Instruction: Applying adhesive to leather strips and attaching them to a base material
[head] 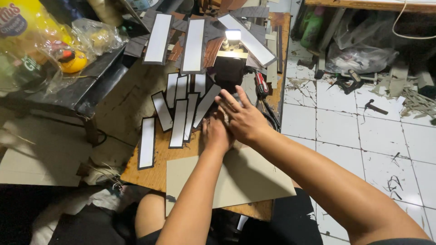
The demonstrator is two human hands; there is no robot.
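Note:
My right hand (240, 117) lies flat with fingers spread, on top of my left hand (217, 135), both pressing down on something at the middle of a low wooden board (154, 174). What is beneath the hands is hidden. A beige cardboard sheet (236, 179) lies on the board under my forearms. Just left of the hands, several white strips with dark edges (179, 122) fan out on the board. Neither hand grips anything that I can see.
Longer white strips (194, 45) and brown pieces pile at the board's far end, near a small lit lamp (233, 35). A red-handled tool (261, 85) lies right of the hands. A dark bench with plastic bags (86, 45) stands left. Tiled floor (363, 136) with scraps lies right.

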